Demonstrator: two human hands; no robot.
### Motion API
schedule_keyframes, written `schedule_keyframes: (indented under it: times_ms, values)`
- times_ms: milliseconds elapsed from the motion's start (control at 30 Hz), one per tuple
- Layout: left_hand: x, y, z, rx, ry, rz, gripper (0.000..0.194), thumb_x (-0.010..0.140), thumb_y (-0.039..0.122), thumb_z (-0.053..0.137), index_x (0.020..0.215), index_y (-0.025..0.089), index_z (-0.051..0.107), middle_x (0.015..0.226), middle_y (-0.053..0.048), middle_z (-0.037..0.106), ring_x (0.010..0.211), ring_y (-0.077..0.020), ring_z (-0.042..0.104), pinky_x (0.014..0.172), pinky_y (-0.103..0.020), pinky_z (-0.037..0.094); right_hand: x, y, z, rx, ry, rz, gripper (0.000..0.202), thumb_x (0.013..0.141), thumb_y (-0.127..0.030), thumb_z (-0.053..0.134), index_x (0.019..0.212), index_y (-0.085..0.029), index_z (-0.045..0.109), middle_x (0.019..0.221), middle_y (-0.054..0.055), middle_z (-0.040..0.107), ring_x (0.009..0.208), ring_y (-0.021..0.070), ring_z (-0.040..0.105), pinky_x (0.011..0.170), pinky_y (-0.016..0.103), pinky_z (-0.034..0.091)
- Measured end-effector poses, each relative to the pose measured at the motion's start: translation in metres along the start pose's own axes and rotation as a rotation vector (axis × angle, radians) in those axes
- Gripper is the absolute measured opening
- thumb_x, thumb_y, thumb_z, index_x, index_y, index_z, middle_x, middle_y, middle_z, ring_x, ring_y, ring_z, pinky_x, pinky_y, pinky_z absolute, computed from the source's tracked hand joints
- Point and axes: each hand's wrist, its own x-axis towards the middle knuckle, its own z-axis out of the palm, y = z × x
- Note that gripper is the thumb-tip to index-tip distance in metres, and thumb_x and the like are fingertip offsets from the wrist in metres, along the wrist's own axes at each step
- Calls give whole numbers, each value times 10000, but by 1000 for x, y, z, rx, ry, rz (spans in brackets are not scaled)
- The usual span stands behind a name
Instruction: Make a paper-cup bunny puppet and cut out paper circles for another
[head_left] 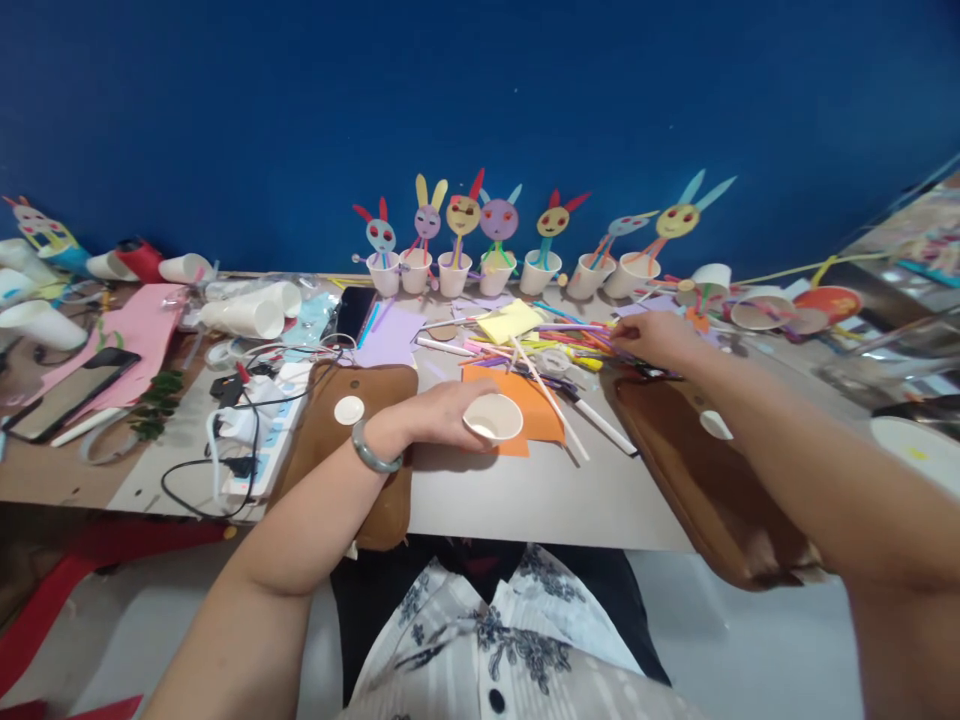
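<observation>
My left hand [448,415] is wrapped around a white paper cup [493,418], whose open mouth faces up toward me. The cup is over orange paper [544,405] near the middle of the table. Farther right, my right hand [654,338] reaches to the right end of a pile of coloured sticks and pens [540,345]. Its fingers are curled down together, and whatever lies between them is hidden. Yellow paper [510,321] lies on the pile, and a white pen [606,422] lies between the cup and my right forearm.
Several paper cups with stick-mounted rabbit faces [498,218] line the blue wall. Brown pads [379,400] lie under both arms. At left are a power strip [274,430] with tangled cables, a phone [75,395], pink paper [139,330] and stacked paper cups [251,312].
</observation>
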Motion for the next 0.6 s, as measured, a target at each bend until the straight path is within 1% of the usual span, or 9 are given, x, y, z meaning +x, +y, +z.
schedule_keyframes:
  times_ms: [133, 233, 300, 367, 433, 467, 533, 600]
  values:
    - [-1, 1, 0, -31, -2, 12, 447, 730, 387, 785, 1091, 232, 573, 1120, -40, 697, 1034, -268, 674, 864, -343, 504, -9, 2, 10, 31, 1, -17, 102, 843, -236, 653, 817, -176, 731, 833, 134, 769, 734, 227, 628, 688, 335, 402]
    - [-1, 4, 0, -26, 1, -14, 430, 737, 388, 781, 1081, 226, 579, 1094, -41, 696, 1017, -266, 675, 844, -337, 506, -17, -4, 20, 63, -10, -75, 148, 866, -307, 645, 836, -190, 731, 839, 112, 771, 756, 230, 647, 705, 325, 428]
    - [-2, 5, 0, -24, -1, -20, 427, 739, 391, 780, 1080, 225, 584, 1095, -43, 700, 1010, -265, 675, 837, -335, 508, -23, -12, 26, 71, -18, -114, 176, 872, -324, 632, 888, -200, 755, 882, 93, 777, 787, 227, 659, 725, 314, 440]
    - [-2, 4, 0, -28, -2, -16, 430, 741, 395, 779, 1085, 228, 584, 1099, -42, 702, 1006, -262, 675, 832, -331, 512, -28, -21, 31, 51, -44, -169, 206, 866, -308, 619, 957, -223, 783, 920, 69, 781, 807, 224, 667, 734, 306, 445]
    - [-1, 2, 1, -28, -2, -11, 437, 737, 409, 786, 1081, 231, 582, 1096, -41, 702, 996, -259, 674, 823, -329, 512, -31, -27, 33, 10, -67, -232, 263, 874, -289, 595, 1033, -246, 800, 956, 59, 787, 829, 228, 674, 737, 303, 444]
    - [-1, 1, 2, -27, -1, -5, 443, 735, 417, 789, 1079, 232, 581, 1096, -41, 701, 994, -257, 673, 822, -329, 512, -32, -28, 32, -13, -63, -237, 291, 886, -281, 580, 1073, -253, 802, 979, 60, 790, 845, 230, 677, 739, 302, 443]
    - [0, 0, 2, -31, 2, 7, 456, 736, 429, 793, 1087, 231, 581, 1106, -42, 700, 999, -256, 673, 831, -330, 511, -29, -26, 27, -55, -17, -166, 331, 915, -267, 551, 1130, -239, 800, 1031, 84, 794, 883, 239, 680, 753, 308, 436]
    - [0, 0, 3, -36, 2, 15, 468, 738, 433, 793, 1103, 228, 583, 1120, -45, 699, 1010, -255, 672, 842, -333, 510, -21, -16, 18, -85, 43, -38, 352, 926, -240, 541, 1164, -185, 795, 1090, 139, 789, 925, 253, 677, 766, 323, 424]
